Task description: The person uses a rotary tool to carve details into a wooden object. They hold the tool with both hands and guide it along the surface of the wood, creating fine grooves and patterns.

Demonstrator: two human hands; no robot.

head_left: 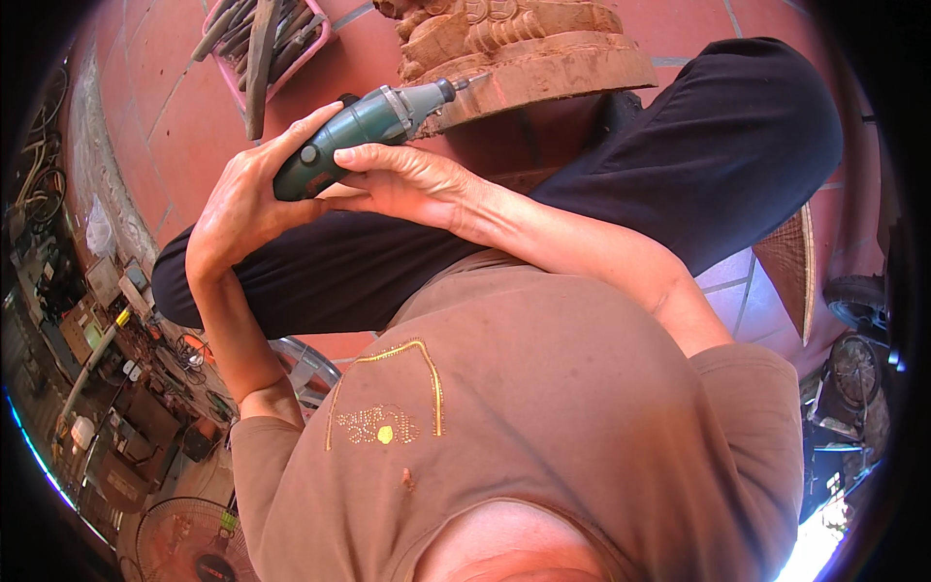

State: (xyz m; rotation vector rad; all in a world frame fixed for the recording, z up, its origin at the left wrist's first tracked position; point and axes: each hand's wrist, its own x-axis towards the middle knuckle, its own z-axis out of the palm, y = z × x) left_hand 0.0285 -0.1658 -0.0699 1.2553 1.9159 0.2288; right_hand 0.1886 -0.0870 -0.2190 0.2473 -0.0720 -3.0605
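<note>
Both hands are on a green and grey rotary tool (361, 131), which points up to the right with a thin bit at its tip. My left hand (242, 194) wraps round the rear of its body, thumb and fingers on either side. My right hand (407, 184) holds it from the near side, its thumb lying on the casing and the other fingers partly hidden beneath. Just past the bit stands a carved wooden piece (543, 73) with a thick round base and scrolled relief; the bit's tip appears close to the base, but whether they touch I cannot tell.
A pink basket (325, 34) of carving tools sits on the red tiled floor (145, 87) at the far left, a long wooden bar (260, 68) across it. Cluttered gear and a fan (189, 543) line the left side. A wooden piece (790, 262) lies right of my leg.
</note>
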